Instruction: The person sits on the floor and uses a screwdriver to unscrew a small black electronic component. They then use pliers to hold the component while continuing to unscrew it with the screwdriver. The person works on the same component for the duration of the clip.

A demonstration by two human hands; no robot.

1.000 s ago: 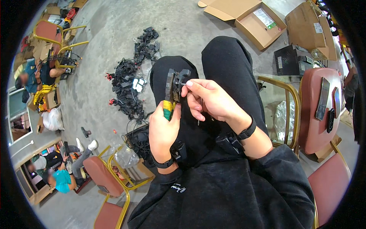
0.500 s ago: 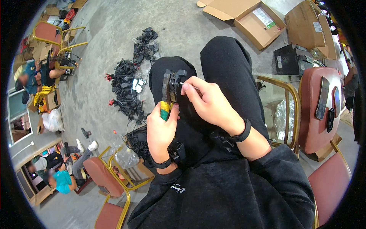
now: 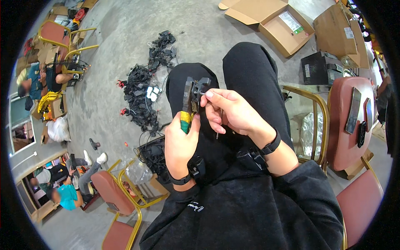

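"What are your hands holding?"

"My left hand (image 3: 181,141) is wrapped around a yellow-and-green-handled tool (image 3: 185,117), its dark head pointing away from me, above my left leg (image 3: 177,77). A black part (image 3: 203,83) sits at the head's right. My right hand (image 3: 234,109) pinches a thin grey piece (image 3: 202,93) by that part; I can't tell whether they touch."

"And around you?"

"Left, on the floor (image 3: 121,25), lies a heap of black parts and cables (image 3: 139,85). Right, a reddish chair (image 3: 341,93) carries dark flat devices (image 3: 353,109)."
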